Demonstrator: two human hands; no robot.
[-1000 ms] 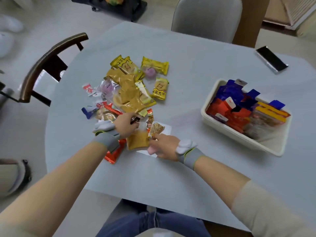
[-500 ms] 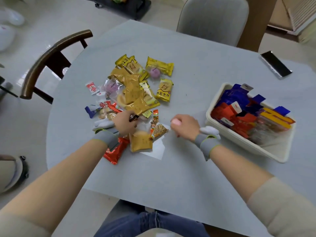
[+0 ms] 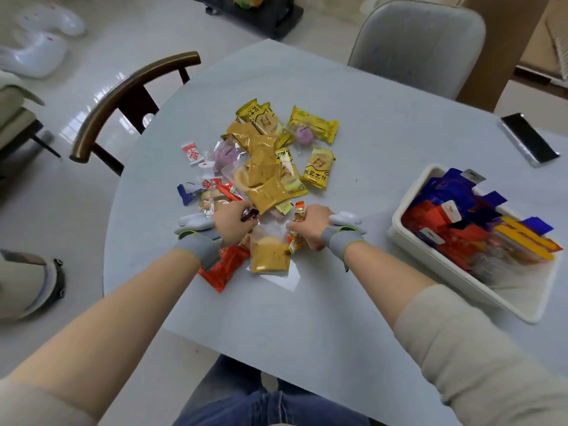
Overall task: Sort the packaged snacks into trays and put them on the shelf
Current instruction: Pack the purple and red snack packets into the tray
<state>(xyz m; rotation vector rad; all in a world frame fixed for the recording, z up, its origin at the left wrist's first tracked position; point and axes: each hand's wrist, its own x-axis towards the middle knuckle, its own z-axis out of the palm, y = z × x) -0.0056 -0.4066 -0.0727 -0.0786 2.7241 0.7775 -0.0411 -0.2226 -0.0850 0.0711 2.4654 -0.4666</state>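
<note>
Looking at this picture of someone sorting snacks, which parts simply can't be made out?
- Head view: the left hand curls over a small dark wrapper; its label is too small to read.
- The right hand covers most of an orange packet, so its kind stays unclear.
- Packets deep in the white tray lie buried under others.
- The phone screen is dark.
- No shelf is in view.

The snack pile (image 3: 270, 167) is lying in the middle of the table (image 3: 353, 318). The tray (image 3: 430, 265) with packets is sitting to its right. Behind the tray, a phone (image 3: 529, 138) is lying near the table edge.
</note>
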